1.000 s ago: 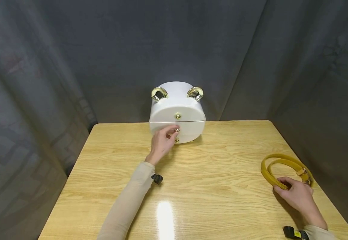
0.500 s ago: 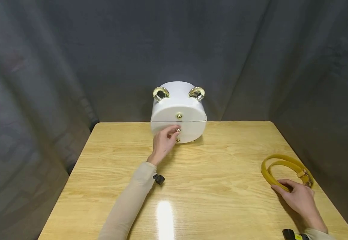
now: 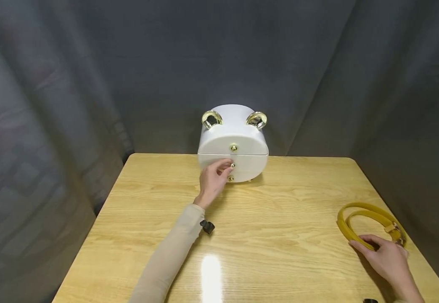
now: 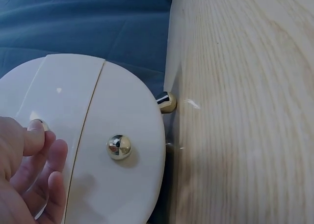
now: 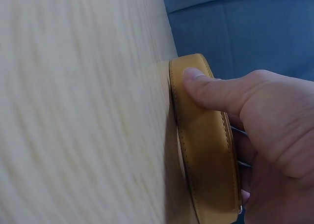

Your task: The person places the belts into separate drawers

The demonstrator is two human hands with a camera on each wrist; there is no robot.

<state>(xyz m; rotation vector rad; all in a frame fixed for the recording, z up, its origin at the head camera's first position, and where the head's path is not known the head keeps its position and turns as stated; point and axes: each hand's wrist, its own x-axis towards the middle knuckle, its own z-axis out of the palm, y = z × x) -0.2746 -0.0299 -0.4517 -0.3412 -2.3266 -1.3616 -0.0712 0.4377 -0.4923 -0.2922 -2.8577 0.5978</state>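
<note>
A white rounded drawer box with two gold ear-like rings stands at the back of the table. Its front carries gold knobs, one above another. My left hand pinches the middle knob between thumb and fingers; the drawers look closed. In the left wrist view the lower knob shows beside my fingers. On the right, my right hand grips the near side of a coiled mustard-yellow belt. In the right wrist view my thumb presses the stitched strap, other fingers behind it.
The wooden table has its back edge just behind the box. Dark grey curtains hang close around the back and sides. The belt lies close to the table's right edge.
The whole scene has shifted slightly right in the head view, as the camera turned a little. Both hands keep their holds on the knob and the belt.
</note>
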